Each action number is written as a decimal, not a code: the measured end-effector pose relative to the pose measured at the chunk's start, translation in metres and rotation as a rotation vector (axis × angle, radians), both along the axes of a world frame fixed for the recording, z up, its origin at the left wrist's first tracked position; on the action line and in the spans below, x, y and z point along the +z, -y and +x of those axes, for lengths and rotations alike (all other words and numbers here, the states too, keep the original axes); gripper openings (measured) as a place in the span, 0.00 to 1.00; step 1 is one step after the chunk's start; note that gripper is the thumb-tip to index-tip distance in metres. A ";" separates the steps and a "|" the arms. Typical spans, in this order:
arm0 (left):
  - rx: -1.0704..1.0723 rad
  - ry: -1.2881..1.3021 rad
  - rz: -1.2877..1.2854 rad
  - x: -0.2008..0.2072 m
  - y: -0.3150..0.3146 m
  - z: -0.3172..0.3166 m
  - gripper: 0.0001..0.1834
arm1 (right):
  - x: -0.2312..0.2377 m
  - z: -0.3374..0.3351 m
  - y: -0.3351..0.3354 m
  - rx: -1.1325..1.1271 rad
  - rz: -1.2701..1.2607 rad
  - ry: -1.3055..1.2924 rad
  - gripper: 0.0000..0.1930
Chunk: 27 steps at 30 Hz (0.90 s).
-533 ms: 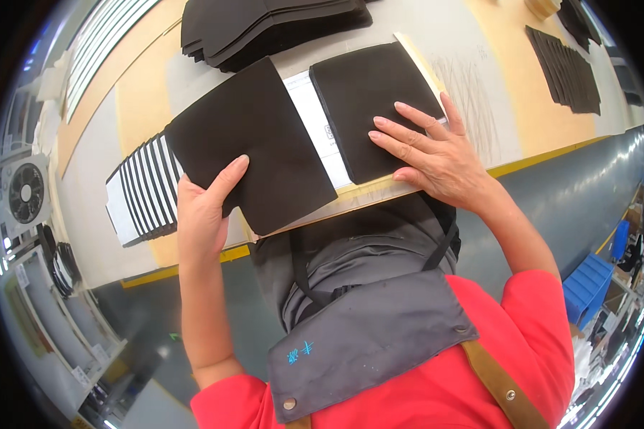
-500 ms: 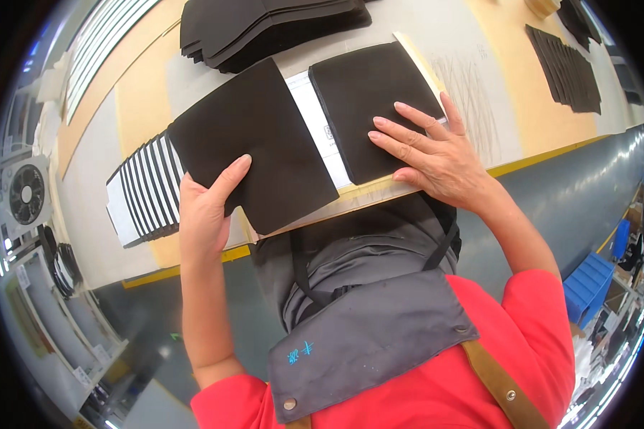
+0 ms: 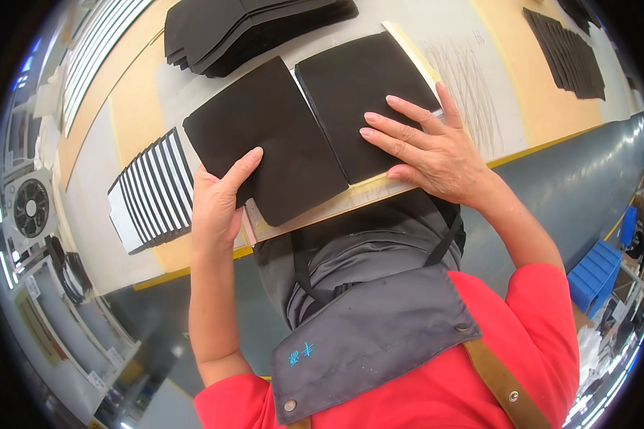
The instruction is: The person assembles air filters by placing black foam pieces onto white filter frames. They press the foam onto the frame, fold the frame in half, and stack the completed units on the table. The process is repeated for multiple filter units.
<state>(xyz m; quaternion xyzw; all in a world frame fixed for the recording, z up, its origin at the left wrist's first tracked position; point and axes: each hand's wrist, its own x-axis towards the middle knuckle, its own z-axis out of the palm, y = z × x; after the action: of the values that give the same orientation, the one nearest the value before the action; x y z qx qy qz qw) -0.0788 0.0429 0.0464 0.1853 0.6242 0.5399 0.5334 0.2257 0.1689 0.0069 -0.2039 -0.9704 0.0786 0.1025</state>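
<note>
My left hand (image 3: 222, 196) grips the left edge of a flat black sheet piece (image 3: 268, 136), thumb on top and fingers hidden beneath. That piece reaches over the table's front edge, and its right side lies along a second black piece (image 3: 358, 93). Spread fingers of my right hand (image 3: 429, 146) rest flat on this second piece, near its lower right corner. Between the two pieces only a thin strip of white shows. A pale straight strip (image 3: 413, 56) borders the second piece on the right.
Left of my hand lies a fanned row of black-and-white pieces (image 3: 150, 194). Behind is a thick stack of black pieces (image 3: 250, 32); another fanned black stack (image 3: 567, 56) lies far right. A fan (image 3: 30, 207) stands off the left side, and a blue bin (image 3: 594, 277) at right.
My left hand has moved right with its black piece, narrowing the white gap beside the second piece and uncovering more of the fanned row. My right hand stays on the second piece.
</note>
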 end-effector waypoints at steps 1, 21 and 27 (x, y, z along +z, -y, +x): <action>0.005 0.000 -0.003 -0.001 0.000 0.001 0.18 | 0.000 0.000 0.000 0.005 -0.005 0.003 0.31; -0.002 -0.035 -0.043 -0.009 -0.008 0.006 0.19 | -0.004 0.000 0.001 -0.024 0.013 -0.005 0.30; -0.010 -0.053 -0.064 -0.010 -0.012 0.008 0.20 | -0.005 0.002 0.000 -0.022 0.009 -0.003 0.30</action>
<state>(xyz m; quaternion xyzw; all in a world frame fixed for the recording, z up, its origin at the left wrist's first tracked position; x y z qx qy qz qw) -0.0712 0.0545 0.0363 0.1856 0.6542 0.5120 0.5248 0.2272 0.1693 0.0022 -0.2140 -0.9683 0.0736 0.1059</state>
